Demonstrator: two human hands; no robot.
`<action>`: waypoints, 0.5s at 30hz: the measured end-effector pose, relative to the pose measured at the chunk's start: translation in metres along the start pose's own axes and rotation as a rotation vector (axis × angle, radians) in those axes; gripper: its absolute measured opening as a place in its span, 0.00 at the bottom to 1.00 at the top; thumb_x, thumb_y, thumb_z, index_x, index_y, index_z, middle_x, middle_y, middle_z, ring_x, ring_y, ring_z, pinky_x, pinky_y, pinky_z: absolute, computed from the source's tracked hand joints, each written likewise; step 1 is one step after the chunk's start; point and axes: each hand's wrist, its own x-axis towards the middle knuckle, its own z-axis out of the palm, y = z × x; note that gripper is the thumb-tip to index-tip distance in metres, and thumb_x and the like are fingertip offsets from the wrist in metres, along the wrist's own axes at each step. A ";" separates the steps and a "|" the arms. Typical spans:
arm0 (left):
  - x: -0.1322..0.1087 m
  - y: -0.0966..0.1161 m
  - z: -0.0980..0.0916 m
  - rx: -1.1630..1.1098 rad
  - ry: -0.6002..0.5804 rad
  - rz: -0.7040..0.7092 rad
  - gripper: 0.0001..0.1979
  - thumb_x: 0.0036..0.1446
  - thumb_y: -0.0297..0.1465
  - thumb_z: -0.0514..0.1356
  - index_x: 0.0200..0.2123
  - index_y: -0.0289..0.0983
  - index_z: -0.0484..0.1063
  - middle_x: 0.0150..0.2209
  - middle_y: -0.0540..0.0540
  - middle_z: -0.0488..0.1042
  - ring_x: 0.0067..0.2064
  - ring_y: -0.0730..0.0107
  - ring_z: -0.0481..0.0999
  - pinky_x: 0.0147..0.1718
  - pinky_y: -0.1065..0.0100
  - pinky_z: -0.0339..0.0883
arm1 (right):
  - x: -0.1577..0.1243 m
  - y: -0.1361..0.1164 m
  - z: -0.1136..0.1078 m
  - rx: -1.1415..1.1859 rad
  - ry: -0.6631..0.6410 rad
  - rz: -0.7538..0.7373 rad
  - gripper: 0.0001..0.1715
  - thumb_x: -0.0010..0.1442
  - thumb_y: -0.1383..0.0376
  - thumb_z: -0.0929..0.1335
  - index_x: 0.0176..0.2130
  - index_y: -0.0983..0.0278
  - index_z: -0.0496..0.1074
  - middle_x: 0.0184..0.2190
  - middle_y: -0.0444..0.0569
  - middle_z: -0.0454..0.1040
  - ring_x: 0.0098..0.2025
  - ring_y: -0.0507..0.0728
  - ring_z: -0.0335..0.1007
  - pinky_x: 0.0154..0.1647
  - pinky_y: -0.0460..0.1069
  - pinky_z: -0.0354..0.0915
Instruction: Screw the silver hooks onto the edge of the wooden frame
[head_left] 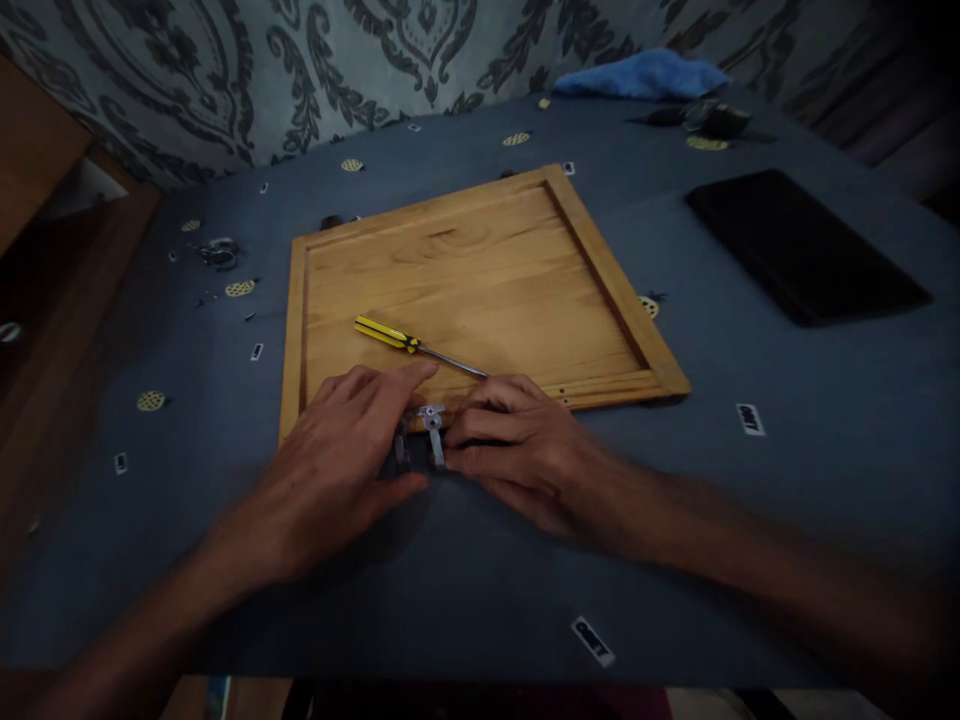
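A wooden door panel [450, 290] with a raised frame lies on the table. At its near edge sits a metal cabinet hinge [433, 425] with a cross-head screw showing. My left hand [345, 435] rests over the near edge, left of the hinge, with fingers stretched on the wood and thumb apart below. The fingers of my right hand [525, 450] are bent together against the hinge's right side; their tips are partly hidden. A yellow and black screwdriver [386, 333] lies on the panel, its shaft pointing toward my right hand.
A black flat tablet-like object [806, 245] lies to the right. Behind it are a dark tool [716, 120] and a blue cloth [645, 75]. Loose metal hardware [219, 252] and small bits lie left of the panel. A wooden cabinet [67, 290] borders the table's left side.
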 end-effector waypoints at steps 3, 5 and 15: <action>0.000 0.000 -0.001 -0.002 -0.004 -0.011 0.41 0.53 0.27 0.70 0.65 0.43 0.55 0.52 0.45 0.75 0.54 0.54 0.72 0.54 0.53 0.67 | 0.000 0.000 0.000 0.007 0.000 -0.001 0.11 0.66 0.74 0.65 0.41 0.63 0.76 0.40 0.47 0.79 0.45 0.56 0.64 0.49 0.54 0.59; 0.000 -0.001 -0.001 -0.010 -0.017 -0.014 0.41 0.53 0.27 0.70 0.66 0.44 0.54 0.53 0.45 0.75 0.55 0.54 0.72 0.54 0.52 0.67 | 0.000 0.001 0.000 0.011 -0.001 -0.007 0.11 0.67 0.74 0.65 0.41 0.63 0.76 0.40 0.47 0.79 0.45 0.56 0.64 0.49 0.54 0.60; -0.001 -0.008 -0.005 -0.117 0.036 0.000 0.46 0.50 0.30 0.73 0.66 0.47 0.53 0.54 0.45 0.74 0.56 0.54 0.73 0.54 0.52 0.69 | 0.000 0.002 0.001 0.041 0.006 -0.005 0.12 0.70 0.71 0.63 0.42 0.62 0.75 0.39 0.47 0.79 0.45 0.57 0.67 0.49 0.55 0.61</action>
